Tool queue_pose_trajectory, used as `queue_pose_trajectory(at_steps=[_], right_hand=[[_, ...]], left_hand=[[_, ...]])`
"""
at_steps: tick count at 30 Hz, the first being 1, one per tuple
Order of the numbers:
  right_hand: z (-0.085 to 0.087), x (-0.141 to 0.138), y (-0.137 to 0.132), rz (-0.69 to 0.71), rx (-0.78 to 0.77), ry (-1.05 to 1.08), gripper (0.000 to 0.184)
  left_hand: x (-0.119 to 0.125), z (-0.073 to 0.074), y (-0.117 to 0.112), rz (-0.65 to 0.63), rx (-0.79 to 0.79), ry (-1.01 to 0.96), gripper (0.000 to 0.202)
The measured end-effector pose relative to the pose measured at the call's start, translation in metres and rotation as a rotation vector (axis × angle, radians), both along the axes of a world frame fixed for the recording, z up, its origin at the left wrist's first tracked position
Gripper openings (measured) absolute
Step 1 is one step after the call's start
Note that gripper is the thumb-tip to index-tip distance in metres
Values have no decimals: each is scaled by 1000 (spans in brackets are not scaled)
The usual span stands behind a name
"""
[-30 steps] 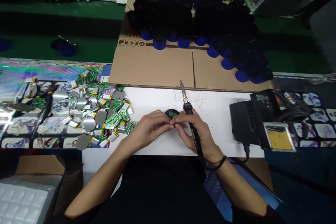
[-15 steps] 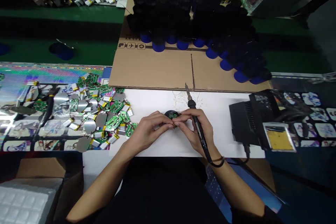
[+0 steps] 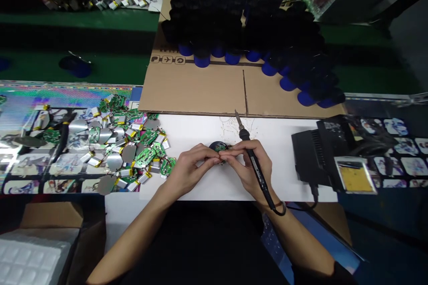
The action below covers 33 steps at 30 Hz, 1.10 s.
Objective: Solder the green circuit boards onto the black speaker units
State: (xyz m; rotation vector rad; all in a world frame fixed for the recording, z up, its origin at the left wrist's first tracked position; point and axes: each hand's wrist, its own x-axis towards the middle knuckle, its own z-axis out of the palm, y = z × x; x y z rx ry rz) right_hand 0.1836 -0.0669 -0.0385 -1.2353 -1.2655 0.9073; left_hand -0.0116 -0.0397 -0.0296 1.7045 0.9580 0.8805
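Because the work needs steadying, a small round circuit board (image 3: 220, 146) sits pinched together between the left hand (image 3: 192, 170) and right hand (image 3: 249, 170), above a white sheet (image 3: 287, 173). The right hand also clamps a soldering iron (image 3: 257, 173) penwise, its tip angled far, clear of the board. Loose green boards (image 3: 145, 156) heap nearby to the left.

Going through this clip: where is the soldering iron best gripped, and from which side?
Probably by the slim black handle of the soldering iron, from the near side, as the right hand has it: the handle slopes back toward the wrist, while the bare metal tip points away, toward the brown cardboard sheet.
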Motion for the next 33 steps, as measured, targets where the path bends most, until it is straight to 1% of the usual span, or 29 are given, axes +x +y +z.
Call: queue_pose_trajectory(at_steps=[5,12,15,19,24,29,33], right_hand=[[1,-1,0,-18,-17,16,31],[-1,-2,0,-21,4,9,30],[1,-2,1,12,8,14,32],[4,-2,3,85,36,-32,33],[4,-2,1,135,75,-35,39],[6,-5,1,126,80,-32,38],[6,-6,2,123,82,-20,41]], left_hand=[[-1,-2,-1,-5,-15,-4,21],[-1,-3,-2,5,-41,-36,15],[0,-2,-2,16,-66,-44,16],[1,0,-3,19,-81,-57,17],[0,-3,-4,20,-84,-58,17],[0,-4,-4,37,-34,-54,14],[1,-4,-4,56,26,-39,12]])
